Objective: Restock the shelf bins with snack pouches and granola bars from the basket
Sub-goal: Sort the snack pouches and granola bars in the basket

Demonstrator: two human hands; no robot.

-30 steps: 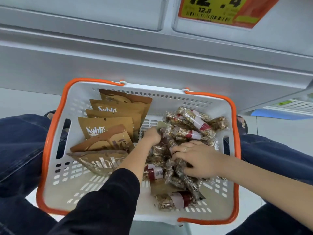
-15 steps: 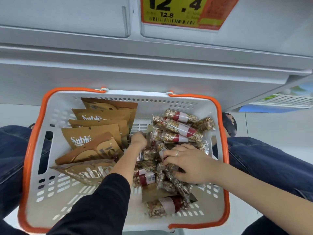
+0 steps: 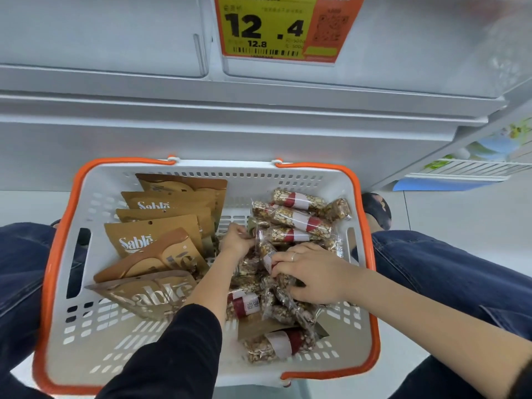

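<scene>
Hands [image 3: 313,273] grip crinkly clear-wrapped granola bars [image 3: 290,217] in slotted plastic basket [image 3: 86,326].

1. Basket [image 3: 357,197] on floor between two knees, before shelf front [image 3: 230,133].
2. Snack pouches [image 3: 161,228] stacked in left half.
3. Granola bars [image 3: 293,217] heaped in right half.
4. Both hands among bars: left hand [image 3: 236,240], right hand [image 3: 311,272].
5. Price tag [image 3: 267,27] above, on shelf.

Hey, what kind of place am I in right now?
Most likely a grocery store aisle: a yellow-and-orange price tag hangs on a grey shelf, and a shopping basket holds packaged granola bars and snack pouches.
</scene>
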